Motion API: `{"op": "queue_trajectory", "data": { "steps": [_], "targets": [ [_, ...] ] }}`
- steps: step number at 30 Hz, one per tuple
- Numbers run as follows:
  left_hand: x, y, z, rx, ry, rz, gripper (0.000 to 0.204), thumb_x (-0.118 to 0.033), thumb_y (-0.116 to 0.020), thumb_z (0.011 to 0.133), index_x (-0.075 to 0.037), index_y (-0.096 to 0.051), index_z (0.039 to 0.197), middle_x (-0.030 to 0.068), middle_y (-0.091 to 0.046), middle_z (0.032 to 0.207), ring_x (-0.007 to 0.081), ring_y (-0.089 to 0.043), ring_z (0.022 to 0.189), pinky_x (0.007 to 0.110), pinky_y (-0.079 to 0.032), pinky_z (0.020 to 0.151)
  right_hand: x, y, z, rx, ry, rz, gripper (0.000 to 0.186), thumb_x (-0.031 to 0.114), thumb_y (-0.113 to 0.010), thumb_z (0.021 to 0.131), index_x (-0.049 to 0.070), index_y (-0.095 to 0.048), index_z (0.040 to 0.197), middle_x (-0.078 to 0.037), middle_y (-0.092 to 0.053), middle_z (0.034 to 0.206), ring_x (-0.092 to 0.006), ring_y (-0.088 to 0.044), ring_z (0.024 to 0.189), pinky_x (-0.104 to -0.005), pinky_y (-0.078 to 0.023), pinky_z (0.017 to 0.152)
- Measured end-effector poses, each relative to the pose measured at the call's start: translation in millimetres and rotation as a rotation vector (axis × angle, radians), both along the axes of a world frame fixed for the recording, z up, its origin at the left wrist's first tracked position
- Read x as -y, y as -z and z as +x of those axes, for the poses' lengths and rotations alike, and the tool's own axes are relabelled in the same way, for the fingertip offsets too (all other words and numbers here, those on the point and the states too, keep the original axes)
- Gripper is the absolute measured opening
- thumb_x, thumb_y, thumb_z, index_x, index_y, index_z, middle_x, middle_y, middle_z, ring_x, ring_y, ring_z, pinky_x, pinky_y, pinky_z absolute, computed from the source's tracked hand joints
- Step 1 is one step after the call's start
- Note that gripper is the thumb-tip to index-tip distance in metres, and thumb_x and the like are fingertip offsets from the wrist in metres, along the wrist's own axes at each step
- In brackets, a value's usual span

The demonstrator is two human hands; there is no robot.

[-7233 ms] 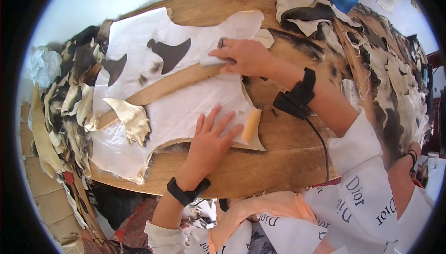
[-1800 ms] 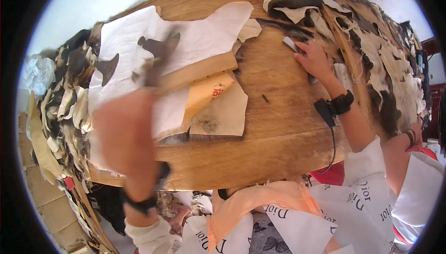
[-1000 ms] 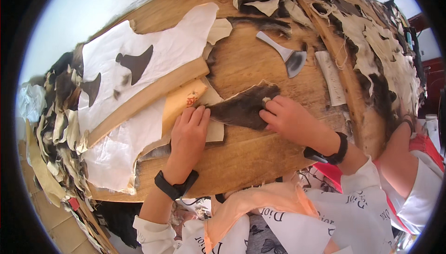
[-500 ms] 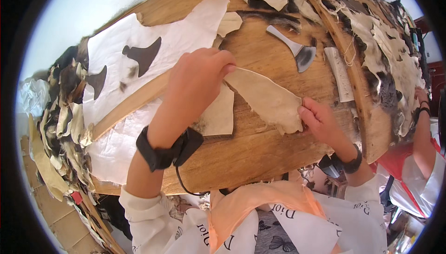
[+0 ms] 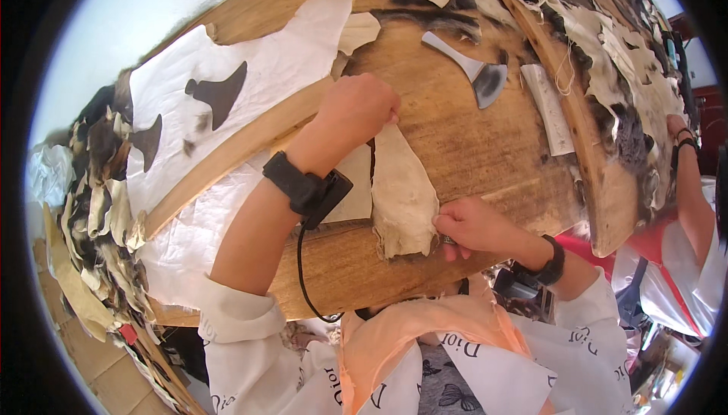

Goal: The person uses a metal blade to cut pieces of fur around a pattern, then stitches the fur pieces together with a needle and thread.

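Observation:
Between my two hands hangs a pale piece of hide, narrow at the top and ragged along its lower edge. My left hand pinches its upper tip. The fingers of my right hand are closed on its lower right corner. Another pale hide piece lies on the wooden board beside it, partly covered by my left forearm. Beyond my hands rests a crescent-bladed knife with a light handle.
Left of my hands lie a large white hide, dark curved templates and a wooden strip. A pale marked block and a long wooden bar are at right. Fur scraps line the left edge. A co-worker's arm reaches in far right.
The held hide piece has swung from slanting rightward to hanging nearly straight toward me. My right hand has moved left and nearer; my left hand has shifted right.

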State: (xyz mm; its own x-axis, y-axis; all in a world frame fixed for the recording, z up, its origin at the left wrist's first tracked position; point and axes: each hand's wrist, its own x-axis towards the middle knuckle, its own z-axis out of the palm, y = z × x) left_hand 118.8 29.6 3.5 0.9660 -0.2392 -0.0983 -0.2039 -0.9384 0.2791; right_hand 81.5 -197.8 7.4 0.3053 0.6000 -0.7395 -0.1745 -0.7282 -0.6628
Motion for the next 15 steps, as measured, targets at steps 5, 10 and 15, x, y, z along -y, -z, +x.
{"op": "queue_trajectory", "data": {
  "steps": [5,10,15],
  "targets": [
    [5.0,-0.9,-1.4,-0.063,-0.024,0.031,0.013,-0.016,-0.062,0.075,-0.005,-0.065,0.081,0.0126,-0.062,0.075,0.0320,-0.059,0.074,0.041,-0.047,0.065,1.2,5.8,1.9,0.161,-0.123,0.028,0.032,0.020,-0.043,0.081,0.001,-0.059,0.059,-0.008,-0.062,0.056,-0.0177,-0.058,0.046,-0.0307,-0.047,0.050],
    [7.5,-7.3,-42.8,0.514,-0.140,-0.134,0.013,-0.014,-0.059,0.080,-0.003,-0.061,0.086,0.0102,-0.061,0.073,0.0272,-0.058,0.067,0.037,-0.046,0.061,4.3,-7.6,-2.7,0.815,-0.368,-0.027,0.024,0.022,-0.053,0.078,0.004,-0.062,0.065,-0.007,-0.064,0.063,-0.0244,-0.060,0.056,-0.0362,-0.048,0.056],
    [22.4,-18.8,-114.5,-0.197,-0.629,-0.701,0.018,-0.013,-0.055,0.084,-0.001,-0.059,0.097,0.0090,-0.060,0.069,0.0194,-0.056,0.054,0.031,-0.044,0.052,-19.5,-4.8,29.0,1.415,-0.402,0.291,0.039,0.025,-0.057,0.078,0.008,-0.053,0.113,-0.010,-0.053,0.120,-0.0270,-0.046,0.114,-0.0382,-0.041,0.087]
  ]
}}
